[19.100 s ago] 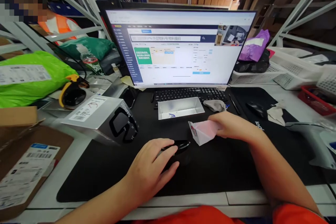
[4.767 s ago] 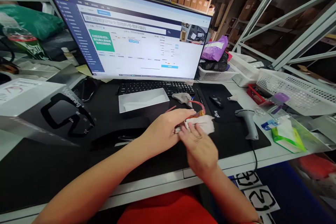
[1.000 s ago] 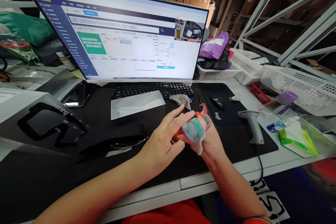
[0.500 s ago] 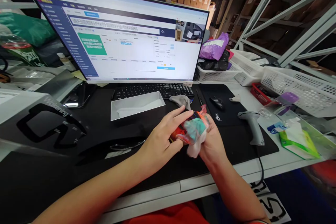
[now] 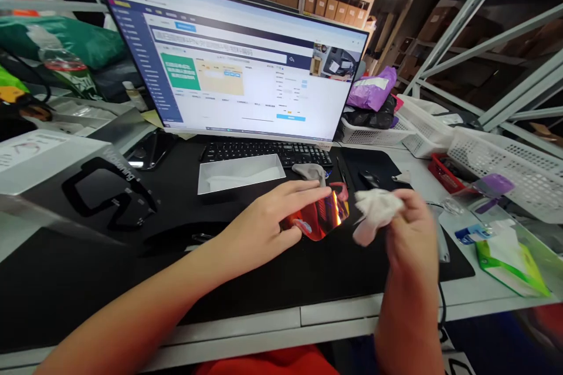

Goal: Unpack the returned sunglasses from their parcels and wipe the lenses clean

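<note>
My left hand (image 5: 268, 222) pinches the edge of a shiny red mirrored lens (image 5: 323, 217) just above the black desk mat (image 5: 246, 281); its fingers are closed on it. My right hand (image 5: 411, 228), blurred by motion, is to the right of the lens and grips a crumpled white wipe (image 5: 373, 211). A shallow white tray (image 5: 240, 173) lies in front of the keyboard (image 5: 268, 151). A grey cloth (image 5: 310, 172) rests beside it.
A large monitor (image 5: 233, 64) stands behind the keyboard. A grey box with a black glasses print (image 5: 65, 181) sits at left. A mouse (image 5: 368, 178), white baskets (image 5: 497, 158), a purple bag (image 5: 373, 87) and a green tissue pack (image 5: 510, 255) lie at right.
My right hand has pulled the white wipe off the lens and moved right. The lens stays in my left hand, its red mirrored face now showing.
</note>
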Demonstrator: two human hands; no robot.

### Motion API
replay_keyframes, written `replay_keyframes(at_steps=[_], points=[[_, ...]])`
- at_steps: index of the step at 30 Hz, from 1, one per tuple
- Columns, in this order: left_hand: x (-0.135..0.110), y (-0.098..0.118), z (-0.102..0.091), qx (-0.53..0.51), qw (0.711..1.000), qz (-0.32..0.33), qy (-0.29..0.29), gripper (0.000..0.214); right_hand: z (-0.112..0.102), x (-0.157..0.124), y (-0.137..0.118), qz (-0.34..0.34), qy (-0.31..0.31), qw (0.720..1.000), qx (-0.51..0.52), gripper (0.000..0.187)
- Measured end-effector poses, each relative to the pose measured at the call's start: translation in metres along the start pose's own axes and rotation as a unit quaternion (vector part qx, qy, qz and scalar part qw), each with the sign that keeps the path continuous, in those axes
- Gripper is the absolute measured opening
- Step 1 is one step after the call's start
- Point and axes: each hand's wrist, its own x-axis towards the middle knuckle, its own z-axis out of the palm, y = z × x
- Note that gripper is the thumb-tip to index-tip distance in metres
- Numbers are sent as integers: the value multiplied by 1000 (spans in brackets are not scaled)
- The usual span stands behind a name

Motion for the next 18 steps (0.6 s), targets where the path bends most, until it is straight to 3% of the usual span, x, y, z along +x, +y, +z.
replay_keyframes(at_steps=[2,3,5,8,10,13,15,18], points=[[1,1,-5,26,998,16,-55,68,-9,3,3,-150,132,976,-91,28],[1,1,-6,40,996,29,-80,67,-9,1,5,-191,153,962,-124,26],[2,1,-5,64,991,50,-106,64,-5,-7,8,-214,77,959,-167,20],[2,-3,0,69,992,43,-98,58,5,-26,8,-181,-170,951,-187,18],[3,-6,2,59,996,23,-58,48,8,-35,5,-129,-287,937,-153,19],[2,-10,3,51,998,18,34,37,9,-39,0,-67,-329,938,-86,14],[2,-11,3,63,995,38,70,37,10,-37,-2,-83,-318,939,-98,17],[0,-9,2,117,988,69,75,33,16,-37,-3,-117,-310,932,-149,23]])
